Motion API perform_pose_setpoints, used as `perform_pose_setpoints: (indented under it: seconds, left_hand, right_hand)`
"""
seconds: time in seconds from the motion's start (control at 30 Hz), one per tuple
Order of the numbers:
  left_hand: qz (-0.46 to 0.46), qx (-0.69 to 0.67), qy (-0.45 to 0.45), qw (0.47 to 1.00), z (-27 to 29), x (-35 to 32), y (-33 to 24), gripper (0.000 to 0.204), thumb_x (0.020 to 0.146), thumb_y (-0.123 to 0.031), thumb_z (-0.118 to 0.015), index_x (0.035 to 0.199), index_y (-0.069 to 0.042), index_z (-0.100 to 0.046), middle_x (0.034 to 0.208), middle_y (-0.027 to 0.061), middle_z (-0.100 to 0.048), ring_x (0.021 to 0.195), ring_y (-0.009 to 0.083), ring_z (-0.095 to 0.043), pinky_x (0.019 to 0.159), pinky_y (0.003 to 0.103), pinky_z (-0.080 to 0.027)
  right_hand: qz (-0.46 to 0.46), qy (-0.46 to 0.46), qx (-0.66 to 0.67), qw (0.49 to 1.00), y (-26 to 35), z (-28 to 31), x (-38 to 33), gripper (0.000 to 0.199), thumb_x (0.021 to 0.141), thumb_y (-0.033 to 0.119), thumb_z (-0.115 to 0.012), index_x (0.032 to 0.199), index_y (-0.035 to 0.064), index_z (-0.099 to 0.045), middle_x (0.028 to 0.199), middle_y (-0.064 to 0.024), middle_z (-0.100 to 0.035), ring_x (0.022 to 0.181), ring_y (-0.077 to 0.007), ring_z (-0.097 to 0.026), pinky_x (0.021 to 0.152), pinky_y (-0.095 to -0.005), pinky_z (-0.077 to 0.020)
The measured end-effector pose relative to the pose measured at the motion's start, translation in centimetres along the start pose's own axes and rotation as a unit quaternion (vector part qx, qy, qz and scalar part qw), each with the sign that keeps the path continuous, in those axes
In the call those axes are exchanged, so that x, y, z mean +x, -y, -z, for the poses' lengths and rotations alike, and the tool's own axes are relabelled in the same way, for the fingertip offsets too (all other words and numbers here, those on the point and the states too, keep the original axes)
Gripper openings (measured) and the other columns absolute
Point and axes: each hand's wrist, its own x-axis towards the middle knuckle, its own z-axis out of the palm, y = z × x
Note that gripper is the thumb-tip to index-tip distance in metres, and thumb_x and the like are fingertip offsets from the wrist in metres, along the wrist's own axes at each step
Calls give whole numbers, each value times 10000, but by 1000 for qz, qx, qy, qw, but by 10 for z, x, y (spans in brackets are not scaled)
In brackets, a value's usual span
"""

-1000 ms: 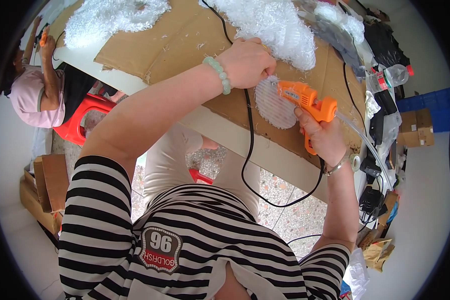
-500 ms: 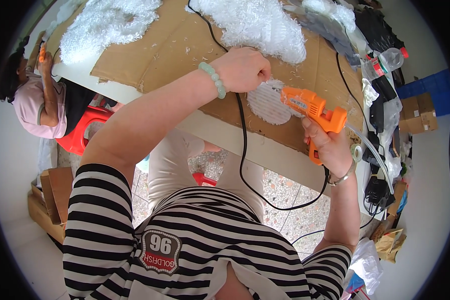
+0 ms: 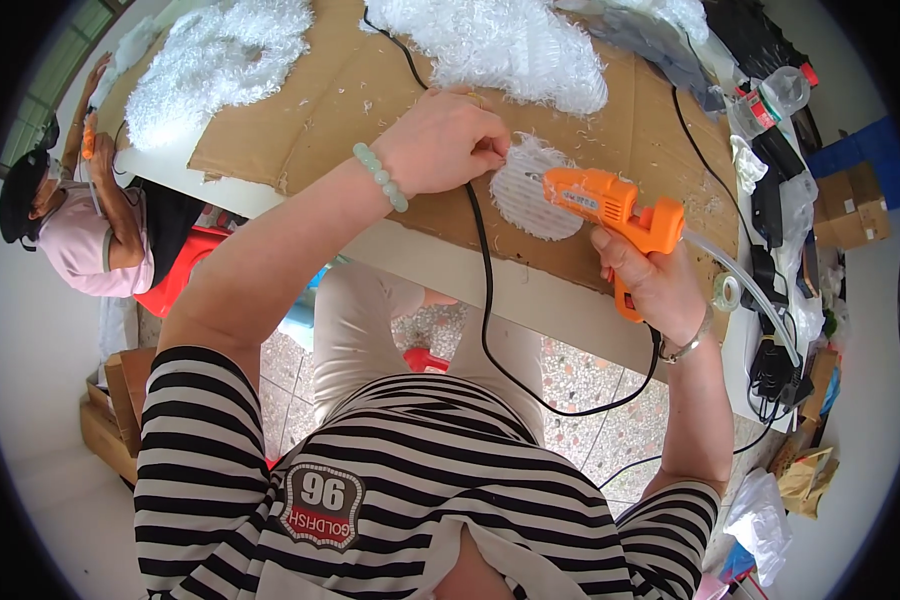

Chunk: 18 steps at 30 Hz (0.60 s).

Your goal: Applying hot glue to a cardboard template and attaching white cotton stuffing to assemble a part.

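Note:
In my right hand (image 3: pixel 660 287) is an orange hot glue gun (image 3: pixel 620 208), its nozzle pointing left over an oval white ribbed piece with a fringed edge (image 3: pixel 538 205). That piece lies flat on a brown cardboard sheet (image 3: pixel 300 140). A clear glue stick (image 3: pixel 740 265) sticks out of the gun's back. My left hand (image 3: pixel 445 142), with a pale green bead bracelet at its wrist, is at the oval's upper left edge. Its thumb and fingers are pinched together; what they hold, if anything, is too small to tell.
Heaps of shiny white fringe (image 3: pixel 500 50) lie at the far side and far left (image 3: pixel 215 70). A black cord (image 3: pixel 485 270) crosses the cardboard and hangs over the table's near edge. On the right are a tape roll (image 3: pixel 727 291) and a plastic bottle (image 3: pixel 775 100). Another person (image 3: pixel 90 225) sits at left.
My left hand has drawn back left, off the oval piece's top, uncovering more of it. The glue gun's nozzle has shifted slightly left over the piece. The other person's raised arm has moved.

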Motion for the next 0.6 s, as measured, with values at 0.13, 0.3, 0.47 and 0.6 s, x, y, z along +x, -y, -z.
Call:
perform_pose_setpoints:
  seconds: [0.13, 0.3, 0.47, 0.6]
  left_hand:
    - [-28, 4, -7, 1000, -7, 4, -2, 66, 744, -120, -655, 801, -88, -651, 763, 63, -612, 789, 284, -576, 778, 388, -448]
    - [-41, 45, 5, 998, -11, 15, -7, 105, 771, -151, -647, 822, -59, -643, 759, 84, -619, 728, 274, -573, 763, 358, -461]
    - [61, -92, -25, 994, 7, 12, -6, 93, 800, -131, -619, 856, -64, -651, 754, 79, -617, 709, 247, -565, 704, 346, -459]
    - [1, -11, -13, 1000, 10, 1, -6, 100, 777, -100, -626, 869, -66, -646, 758, 70, -611, 700, 250, -563, 684, 360, -455]
  right_hand:
    - [-7, -11, 8, 1000, -3, 3, -5, 238, 855, 243, -656, 933, 29, -589, 710, 6, -552, 627, -81, -524, 576, -228, -427]
    - [-1, -7, 14, 1000, -6, 5, -6, 255, 857, 265, -660, 934, 33, -589, 709, 7, -554, 631, -78, -522, 575, -225, -422]
    - [-8, 0, -6, 1000, -6, 5, -5, 231, 857, 248, -653, 926, 37, -587, 720, 8, -553, 637, -74, -520, 576, -225, -421]
    - [3, 8, 21, 1000, -8, 0, -2, 226, 853, 235, -656, 931, 36, -584, 724, 9, -552, 637, -72, -519, 577, -225, -420]
